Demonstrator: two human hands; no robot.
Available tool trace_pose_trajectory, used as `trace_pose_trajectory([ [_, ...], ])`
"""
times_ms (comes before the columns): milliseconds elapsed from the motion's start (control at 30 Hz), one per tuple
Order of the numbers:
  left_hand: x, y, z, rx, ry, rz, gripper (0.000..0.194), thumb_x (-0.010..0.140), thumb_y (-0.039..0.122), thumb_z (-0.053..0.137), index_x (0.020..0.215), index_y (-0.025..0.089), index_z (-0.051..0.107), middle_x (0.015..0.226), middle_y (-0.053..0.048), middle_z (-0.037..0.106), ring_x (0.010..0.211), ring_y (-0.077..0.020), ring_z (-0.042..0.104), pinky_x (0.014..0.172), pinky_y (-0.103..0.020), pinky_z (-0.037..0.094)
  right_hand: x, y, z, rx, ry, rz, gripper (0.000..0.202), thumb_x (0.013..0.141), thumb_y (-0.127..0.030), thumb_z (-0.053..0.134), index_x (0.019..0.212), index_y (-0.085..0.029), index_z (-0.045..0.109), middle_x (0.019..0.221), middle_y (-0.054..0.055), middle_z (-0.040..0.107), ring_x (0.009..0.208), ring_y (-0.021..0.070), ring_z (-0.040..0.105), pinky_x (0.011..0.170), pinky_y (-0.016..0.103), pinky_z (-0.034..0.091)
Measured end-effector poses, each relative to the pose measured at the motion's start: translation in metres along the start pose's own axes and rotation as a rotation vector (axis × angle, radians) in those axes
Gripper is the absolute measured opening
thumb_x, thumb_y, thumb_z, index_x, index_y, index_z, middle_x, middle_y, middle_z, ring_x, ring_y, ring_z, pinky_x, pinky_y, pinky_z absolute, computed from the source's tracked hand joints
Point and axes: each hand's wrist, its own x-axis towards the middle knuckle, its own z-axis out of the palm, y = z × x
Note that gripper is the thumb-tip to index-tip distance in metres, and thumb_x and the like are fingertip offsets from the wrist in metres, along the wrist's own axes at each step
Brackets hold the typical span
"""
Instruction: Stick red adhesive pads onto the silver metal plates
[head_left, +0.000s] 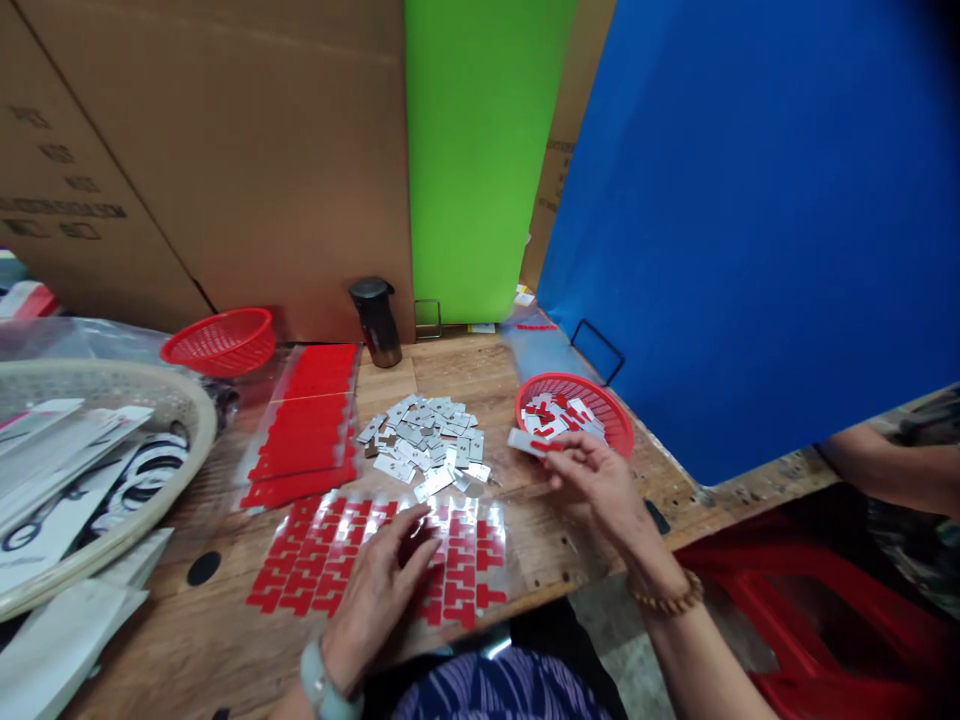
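Observation:
Between the thumb and fingers of my right hand [600, 490] is a small flat metal plate [520, 440] with a red sticker on it. That hand is just in front of a red plastic basket [621, 425], which holds several similar plates with red stickers [555, 412]. My left hand [379, 585] rests over a clear sheet of red T-shaped stickers [300, 555], thumb and index finger apart and nothing visible between them. Part of the sheet is hidden under it. Beyond the sheet lies a loose pile of bare metal plates [431, 440].
Stacked red sticker sheets [311, 410] lie left of the pile. A black tumbler [376, 322] and an empty red basket [221, 342] stand behind. A large whitish basket [199, 420] holds packaged items. Green [480, 160] and blue [735, 230] panels border the table; another person's arm [892, 465] shows at right.

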Motion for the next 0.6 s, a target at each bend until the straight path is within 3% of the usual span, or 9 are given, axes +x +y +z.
trace_pose_trajectory([
  [100, 0.001, -0.023, -0.004, 0.384, -0.048, 0.252, 0.037, 0.078, 0.035, 0.058, 0.114, 0.025, 0.06, 0.131, -0.009, 0.053, 0.126, -0.0308, 0.04, 0.101, -0.052, 0.033, 0.011, 0.0, -0.021, -0.404, 0.319, -0.262, 0.032, 0.076, -0.038, 0.059, 0.099, -0.016, 0.058, 0.096, 0.011, 0.063, 0.087, 0.0231, 0.058, 0.082, 0.043, 0.045],
  [200, 0.0, -0.044, 0.003, 0.629, -0.074, 0.369, 0.048, 0.077, 0.036, 0.06, 0.123, 0.022, 0.054, 0.139, -0.013, 0.043, 0.132, -0.0335, 0.029, 0.104, -0.056, 0.027, 0.005, 0.002, -0.019, -0.62, 0.417, -0.457, 0.028, 0.08, -0.033, 0.056, 0.102, -0.016, 0.059, 0.107, 0.013, 0.059, 0.104, 0.0262, 0.051, 0.093, 0.045, 0.039],
  [267, -0.003, -0.052, 0.013, 0.729, -0.042, 0.399, 0.05, 0.08, 0.035, 0.057, 0.127, 0.021, 0.05, 0.141, -0.014, 0.04, 0.133, -0.033, 0.027, 0.104, -0.056, 0.026, -0.008, 0.003, -0.006, -0.585, 0.325, -0.442, 0.021, 0.085, -0.03, 0.049, 0.101, -0.018, 0.059, 0.102, 0.011, 0.06, 0.097, 0.0232, 0.055, 0.086, 0.04, 0.044],
  [433, -0.014, -0.052, 0.037, 0.872, 0.149, 0.342, 0.05, 0.084, 0.034, 0.05, 0.132, 0.023, 0.046, 0.142, -0.012, 0.039, 0.134, -0.0328, 0.023, 0.104, -0.054, 0.023, -0.044, 0.02, 0.038, -0.517, -0.112, -0.354, 0.017, 0.09, -0.023, 0.044, 0.094, -0.02, 0.059, 0.092, 0.007, 0.063, 0.086, 0.0188, 0.06, 0.077, 0.032, 0.05],
  [500, -0.017, -0.048, 0.043, 0.903, 0.189, 0.289, 0.05, 0.084, 0.034, 0.049, 0.133, 0.023, 0.045, 0.143, -0.012, 0.038, 0.135, -0.0337, 0.022, 0.103, -0.053, 0.024, -0.055, 0.036, 0.05, -0.57, -0.238, -0.416, 0.02, 0.089, -0.02, 0.045, 0.102, -0.021, 0.059, 0.1, 0.008, 0.063, 0.095, 0.02, 0.059, 0.085, 0.036, 0.049],
  [600, -0.018, -0.043, 0.045, 0.925, 0.185, 0.236, 0.052, 0.084, 0.038, 0.049, 0.134, 0.023, 0.044, 0.144, -0.013, 0.036, 0.134, -0.0353, 0.022, 0.102, -0.053, 0.026, -0.063, 0.06, 0.059, -0.695, -0.291, -0.579, 0.037, 0.087, -0.022, 0.049, 0.124, -0.022, 0.05, 0.124, 0.011, 0.056, 0.119, 0.0255, 0.047, 0.098, 0.049, 0.04],
])
